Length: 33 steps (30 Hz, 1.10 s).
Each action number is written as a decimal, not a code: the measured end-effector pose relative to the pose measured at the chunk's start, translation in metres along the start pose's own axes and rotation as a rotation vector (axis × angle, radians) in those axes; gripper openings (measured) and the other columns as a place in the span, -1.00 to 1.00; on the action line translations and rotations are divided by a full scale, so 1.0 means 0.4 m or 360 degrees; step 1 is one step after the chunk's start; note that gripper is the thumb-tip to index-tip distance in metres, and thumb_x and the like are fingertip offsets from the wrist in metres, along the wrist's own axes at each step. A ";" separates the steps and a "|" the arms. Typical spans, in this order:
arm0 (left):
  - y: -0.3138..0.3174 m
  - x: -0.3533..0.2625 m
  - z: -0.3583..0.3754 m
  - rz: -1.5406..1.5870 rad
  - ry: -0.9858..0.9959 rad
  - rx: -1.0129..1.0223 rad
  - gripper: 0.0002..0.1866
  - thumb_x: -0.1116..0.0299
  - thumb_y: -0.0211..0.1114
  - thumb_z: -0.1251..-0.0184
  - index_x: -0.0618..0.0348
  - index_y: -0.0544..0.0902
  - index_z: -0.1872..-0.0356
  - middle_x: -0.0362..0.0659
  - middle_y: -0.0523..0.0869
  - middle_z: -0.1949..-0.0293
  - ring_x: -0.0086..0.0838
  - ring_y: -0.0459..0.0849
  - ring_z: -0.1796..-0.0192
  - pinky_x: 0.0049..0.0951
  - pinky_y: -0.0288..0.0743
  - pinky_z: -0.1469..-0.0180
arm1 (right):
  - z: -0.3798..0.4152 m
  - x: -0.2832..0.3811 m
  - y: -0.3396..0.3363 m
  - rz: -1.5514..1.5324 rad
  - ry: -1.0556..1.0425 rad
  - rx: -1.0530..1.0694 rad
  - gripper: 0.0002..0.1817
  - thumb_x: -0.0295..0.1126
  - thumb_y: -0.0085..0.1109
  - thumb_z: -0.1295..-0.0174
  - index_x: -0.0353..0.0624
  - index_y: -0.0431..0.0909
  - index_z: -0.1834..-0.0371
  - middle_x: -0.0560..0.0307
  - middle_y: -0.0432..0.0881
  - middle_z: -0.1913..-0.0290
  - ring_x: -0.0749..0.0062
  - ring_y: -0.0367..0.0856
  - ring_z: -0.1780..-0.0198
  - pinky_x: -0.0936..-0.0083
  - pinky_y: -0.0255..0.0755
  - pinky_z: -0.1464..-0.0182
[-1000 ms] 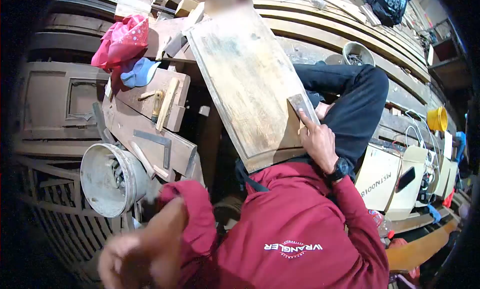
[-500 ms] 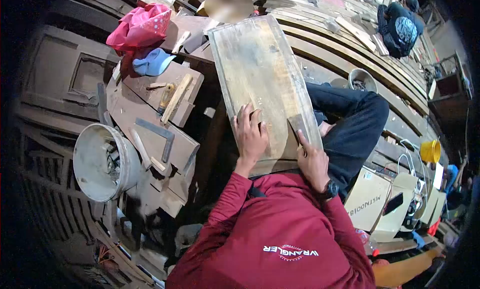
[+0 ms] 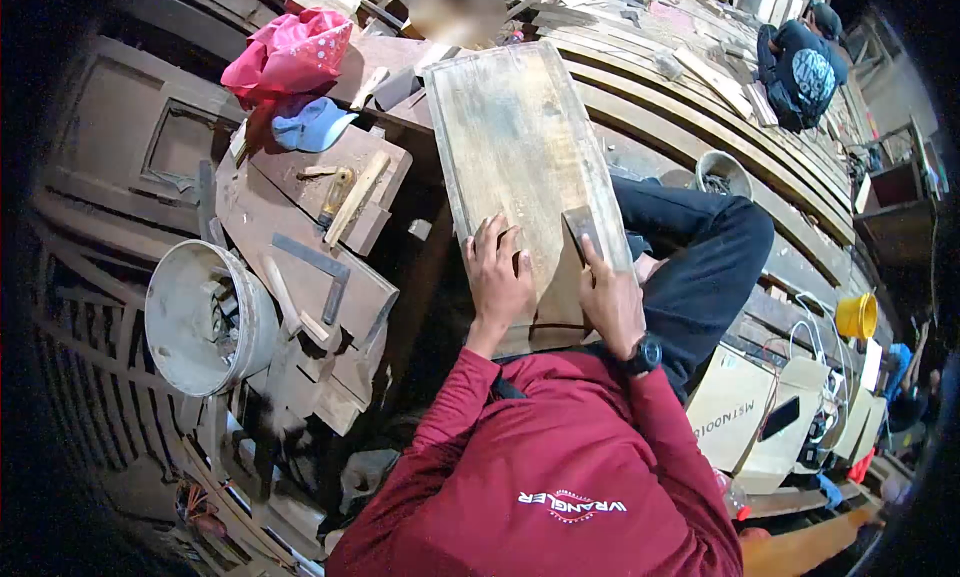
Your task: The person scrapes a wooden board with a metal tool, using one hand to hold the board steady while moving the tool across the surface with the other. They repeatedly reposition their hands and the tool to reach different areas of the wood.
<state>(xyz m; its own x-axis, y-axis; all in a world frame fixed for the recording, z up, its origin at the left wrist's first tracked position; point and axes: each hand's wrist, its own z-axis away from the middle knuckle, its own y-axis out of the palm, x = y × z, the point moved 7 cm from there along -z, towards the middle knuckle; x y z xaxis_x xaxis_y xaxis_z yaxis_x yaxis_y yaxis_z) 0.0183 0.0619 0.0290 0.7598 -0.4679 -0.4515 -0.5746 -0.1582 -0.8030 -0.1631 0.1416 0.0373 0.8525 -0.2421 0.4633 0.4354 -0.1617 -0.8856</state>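
Note:
A wide wooden panel (image 3: pixel 520 127) with a raised border along its edge lies across my lap, sloping away from me. My left hand (image 3: pixel 497 277) rests on its lower left part, fingers spread, holding nothing. In my right hand (image 3: pixel 608 297) is a flat, dark rectangular scraper (image 3: pixel 578 222), its end against the panel's face with my index finger stretched along it. The rest of the scraper is hidden under the fingers. Between the hands a dark shadow falls on the wood.
On the left bench stand a metal square (image 3: pixel 312 262), a yellow-handled tool (image 3: pixel 335 195), a blue cap (image 3: pixel 312 125) and a pink bag (image 3: pixel 288 59). A white bucket (image 3: pixel 165 322) with scraps is beside it. Cardboard boxes (image 3: pixel 730 402) lie right; another person (image 3: pixel 803 72) is far right.
My right hand and the scraper have moved a little up and left over the panel, closer to my left hand. My left hand stays about where it was on the panel.

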 end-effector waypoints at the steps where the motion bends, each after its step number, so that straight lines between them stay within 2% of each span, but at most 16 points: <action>1: -0.006 -0.006 -0.002 0.0020 -0.0001 -0.0015 -0.59 0.39 0.37 -0.33 0.15 0.67 -0.20 0.01 0.54 -0.44 -0.06 0.41 -0.56 0.09 0.17 -0.57 | 0.026 -0.005 -0.001 -0.0023 -0.0018 -0.0011 -0.44 -0.31 0.15 -0.42 0.11 0.54 -0.52 -0.35 0.67 0.53 -0.24 0.73 0.45 -0.14 0.59 0.27; 3: -0.007 -0.001 0.000 0.0074 0.0011 -0.0038 -0.61 0.43 0.38 -0.31 0.16 0.69 -0.17 0.00 0.55 -0.44 -0.07 0.42 -0.55 0.08 0.16 -0.57 | 0.078 -0.024 -0.001 -0.0177 -0.0021 -0.0057 -0.42 -0.31 0.16 -0.41 0.19 0.54 -0.53 -0.33 0.65 0.53 -0.23 0.72 0.46 -0.13 0.58 0.27; 6: -0.004 0.002 0.001 0.0100 -0.0003 -0.0029 -0.61 0.45 0.38 -0.30 0.16 0.70 -0.16 0.00 0.56 -0.43 -0.08 0.42 -0.55 0.05 0.17 -0.58 | 0.116 -0.049 -0.003 -0.0125 -0.0020 -0.0071 -0.42 -0.29 0.17 -0.40 0.27 0.55 -0.52 -0.29 0.65 0.54 -0.21 0.71 0.47 -0.11 0.59 0.29; 7: -0.007 0.003 0.000 0.0100 -0.0009 -0.0025 -0.61 0.46 0.38 -0.29 0.16 0.70 -0.16 0.00 0.56 -0.43 -0.08 0.42 -0.55 0.05 0.17 -0.58 | 0.118 -0.055 -0.002 -0.0143 0.0066 0.0014 -0.41 -0.29 0.18 -0.38 0.31 0.56 -0.52 -0.26 0.65 0.55 -0.22 0.71 0.48 -0.09 0.61 0.30; 10: -0.009 -0.002 -0.002 0.0080 -0.0019 -0.0022 -0.62 0.45 0.38 -0.29 0.16 0.70 -0.15 0.00 0.56 -0.42 -0.09 0.43 -0.55 0.04 0.17 -0.58 | 0.098 -0.041 -0.006 -0.0079 0.0070 -0.0004 -0.43 -0.28 0.19 -0.37 0.28 0.58 -0.49 -0.27 0.65 0.55 -0.24 0.71 0.46 -0.09 0.62 0.31; 14: -0.007 -0.004 -0.004 0.0062 0.0012 -0.0052 -0.62 0.45 0.37 -0.29 0.16 0.70 -0.15 0.00 0.57 -0.40 -0.07 0.44 -0.54 0.06 0.18 -0.56 | -0.021 0.009 -0.013 -0.0002 0.0012 0.0072 -0.41 -0.26 0.13 -0.40 0.18 0.51 -0.54 -0.33 0.70 0.48 -0.26 0.75 0.40 -0.13 0.62 0.24; 15: -0.007 -0.004 -0.004 0.0072 0.0011 -0.0053 -0.62 0.45 0.37 -0.29 0.16 0.70 -0.15 0.01 0.57 -0.40 -0.07 0.44 -0.53 0.05 0.19 -0.56 | -0.056 0.022 -0.009 -0.0084 -0.0053 0.0059 -0.40 -0.34 0.10 -0.39 0.04 0.49 -0.54 -0.42 0.67 0.47 -0.31 0.71 0.43 -0.16 0.58 0.23; 18: -0.008 -0.003 -0.002 0.0090 0.0006 -0.0052 -0.63 0.44 0.35 -0.29 0.17 0.70 -0.14 0.03 0.57 -0.39 -0.05 0.45 -0.52 0.05 0.19 -0.56 | -0.127 0.036 0.005 -0.0023 -0.0049 0.0006 -0.40 -0.32 0.08 -0.41 0.05 0.48 -0.56 -0.42 0.68 0.47 -0.30 0.73 0.37 -0.16 0.59 0.19; 20: -0.009 -0.003 -0.005 0.0094 0.0005 -0.0045 -0.63 0.44 0.34 -0.30 0.18 0.70 -0.14 0.04 0.57 -0.39 -0.04 0.46 -0.51 0.05 0.20 -0.56 | -0.116 0.051 -0.007 -0.0017 -0.0001 0.0047 -0.40 -0.30 0.10 -0.40 0.09 0.48 -0.56 -0.38 0.68 0.48 -0.28 0.74 0.41 -0.14 0.60 0.26; 25: -0.013 -0.007 -0.006 0.0077 0.0036 -0.0048 -0.62 0.46 0.36 -0.28 0.19 0.70 -0.14 0.05 0.56 -0.41 0.01 0.44 -0.52 0.06 0.20 -0.58 | 0.040 0.021 -0.003 -0.0022 -0.0026 0.0023 -0.37 -0.30 0.15 -0.37 0.16 0.49 -0.56 -0.30 0.64 0.58 -0.22 0.70 0.51 -0.11 0.58 0.35; 28: -0.003 -0.002 -0.002 0.0057 0.0000 -0.0050 -0.62 0.46 0.37 -0.29 0.17 0.70 -0.14 0.04 0.56 -0.41 -0.01 0.43 -0.53 0.05 0.18 -0.61 | 0.084 0.002 -0.010 0.0005 -0.0006 0.0074 -0.40 -0.30 0.18 -0.35 0.17 0.55 -0.52 -0.28 0.63 0.59 -0.19 0.70 0.52 -0.08 0.58 0.33; 33: -0.009 -0.006 -0.008 0.0063 -0.0021 -0.0067 -0.61 0.47 0.38 -0.27 0.16 0.69 -0.15 0.03 0.57 -0.39 -0.04 0.44 -0.52 0.03 0.20 -0.60 | -0.015 0.026 -0.029 -0.0007 -0.0026 0.0061 -0.44 -0.31 0.14 -0.36 0.13 0.59 -0.46 -0.33 0.67 0.53 -0.21 0.74 0.45 -0.09 0.61 0.26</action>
<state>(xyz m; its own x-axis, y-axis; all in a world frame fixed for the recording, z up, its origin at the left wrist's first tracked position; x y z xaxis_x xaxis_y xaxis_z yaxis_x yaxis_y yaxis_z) 0.0176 0.0607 0.0343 0.7400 -0.4630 -0.4878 -0.6162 -0.1761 -0.7676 -0.1611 0.1351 0.0525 0.8551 -0.2257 0.4669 0.4496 -0.1258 -0.8843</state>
